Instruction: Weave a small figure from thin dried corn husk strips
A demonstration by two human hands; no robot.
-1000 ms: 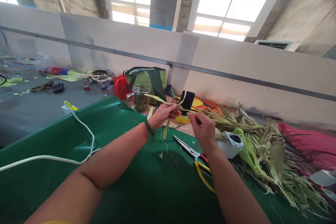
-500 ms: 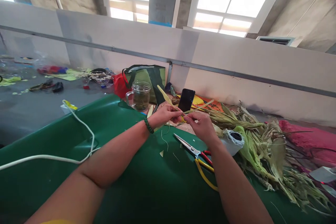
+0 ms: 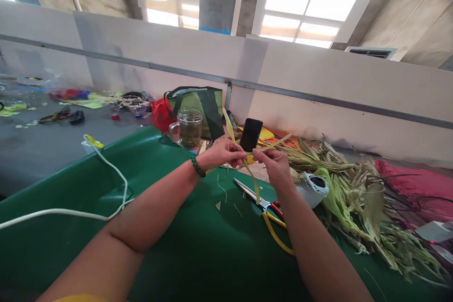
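My left hand (image 3: pixel 222 154), with a green bead bracelet (image 3: pixel 197 166) at its wrist, pinches pale yellow corn husk strips (image 3: pixel 230 127) between thumb and fingers. One strip end rises above this hand and another hangs below it, over the scissors (image 3: pixel 264 203). Close by on the right, my right hand (image 3: pixel 274 164) is pinched on a husk strip too, whose tail (image 3: pixel 279 143) sticks out up and to the right. The fingertips of both hands are only slightly apart. Beneath them the scissors lie partly spread, with red and yellow handles, on the green mat (image 3: pixel 198 236).
Beyond the hands stand a phone (image 3: pixel 251 134), a lidded glass mug (image 3: pixel 190 130) and a green bag (image 3: pixel 208 104). To the right are a roll of white thread (image 3: pixel 314 188), a heap of corn husks (image 3: pixel 354 193) and pink material (image 3: pixel 414 184). A white cable (image 3: pixel 71 213) crosses the left side.
My fingertips have drawn slightly apart. A husk strip now dangles below my left hand over the scissors, and the upper strip end stands more upright and further right.
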